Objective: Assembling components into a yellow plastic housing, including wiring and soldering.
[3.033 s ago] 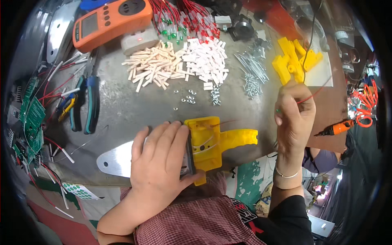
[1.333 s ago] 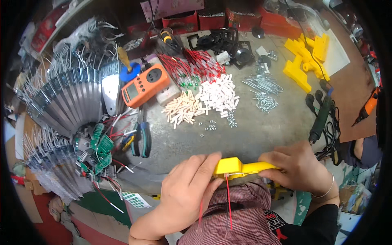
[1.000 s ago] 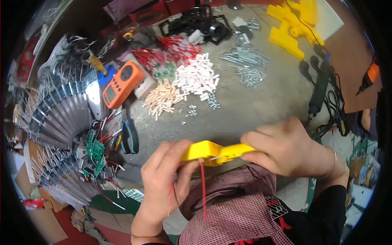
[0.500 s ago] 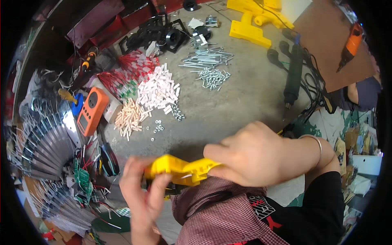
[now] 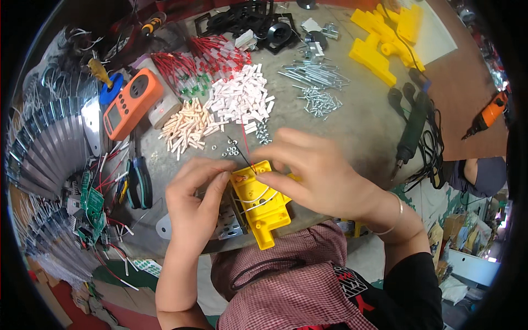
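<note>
An open yellow plastic housing (image 5: 275, 217) lies tilted in front of me at the near table edge, its hollow side up, with white wires (image 5: 263, 199) inside. A metal plate (image 5: 228, 223) shows beside it. My left hand (image 5: 192, 192) pinches at the housing's upper left corner, thumb and forefinger together. My right hand (image 5: 319, 173) is over the upper end, slightly blurred, thumb and fingertips closing around a thin red wire (image 5: 245, 138) and a black wire (image 5: 235, 146) that stick up there. The right hand's exact contact is partly hidden.
Beyond my hands lie piles of white sleeves (image 5: 242, 93), beige sleeves (image 5: 187, 125) and screws (image 5: 320, 102). An orange meter (image 5: 132, 104), pliers (image 5: 140, 181) and circuit boards (image 5: 92, 202) are left. Right are a green-handled tool (image 5: 412, 129) with cables and yellow housings (image 5: 374, 60).
The yellow housing has turned from edge-on to hollow side up and lies lower on the table edge. My right hand has left its side for the wires at its upper end. The view has shifted.
</note>
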`<action>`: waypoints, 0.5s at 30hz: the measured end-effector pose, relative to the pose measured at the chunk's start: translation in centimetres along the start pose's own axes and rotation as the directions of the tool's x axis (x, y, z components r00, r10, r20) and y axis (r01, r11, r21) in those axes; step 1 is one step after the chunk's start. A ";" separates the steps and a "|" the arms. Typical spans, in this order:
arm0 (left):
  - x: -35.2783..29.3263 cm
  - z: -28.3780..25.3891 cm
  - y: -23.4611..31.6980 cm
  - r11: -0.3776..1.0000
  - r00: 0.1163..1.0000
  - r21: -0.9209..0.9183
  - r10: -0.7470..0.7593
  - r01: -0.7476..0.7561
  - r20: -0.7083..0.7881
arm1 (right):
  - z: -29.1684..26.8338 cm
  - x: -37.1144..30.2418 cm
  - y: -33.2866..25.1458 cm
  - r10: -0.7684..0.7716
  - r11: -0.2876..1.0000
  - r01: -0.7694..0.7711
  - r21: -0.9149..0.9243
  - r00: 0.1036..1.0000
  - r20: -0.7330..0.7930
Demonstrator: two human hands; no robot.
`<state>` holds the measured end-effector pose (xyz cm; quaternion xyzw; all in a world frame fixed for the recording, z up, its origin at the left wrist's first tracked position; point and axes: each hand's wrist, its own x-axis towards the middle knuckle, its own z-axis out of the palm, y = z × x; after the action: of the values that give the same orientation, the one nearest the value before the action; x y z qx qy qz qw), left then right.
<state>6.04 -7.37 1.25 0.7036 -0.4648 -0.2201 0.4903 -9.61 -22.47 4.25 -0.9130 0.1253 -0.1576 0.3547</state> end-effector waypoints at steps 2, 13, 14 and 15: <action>-0.3 0.4 0.1 0.974 0.976 -0.110 -0.206 0.197 -0.077 | 1.7 1.0 0.4 0.014 1.000 -0.014 0.025 1.000 -0.009; -0.3 0.3 -0.1 0.941 0.976 -0.274 -0.215 0.197 -0.038 | 3.1 1.5 -0.5 0.047 0.994 -0.053 0.098 0.997 0.058; -0.3 0.3 -0.1 0.969 0.978 -0.168 -0.194 0.179 -0.080 | 2.9 1.4 -0.7 0.099 0.976 -0.108 0.191 0.994 0.054; -0.1 0.4 0.0 0.986 0.979 -0.062 -0.164 0.158 -0.122 | 2.5 0.8 -0.4 0.096 0.978 -0.104 0.182 0.994 0.055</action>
<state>5.75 -7.49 1.07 0.7385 -0.3684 -0.2260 0.5176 -7.86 -20.94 2.94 -0.8722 0.1478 -0.1295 0.4479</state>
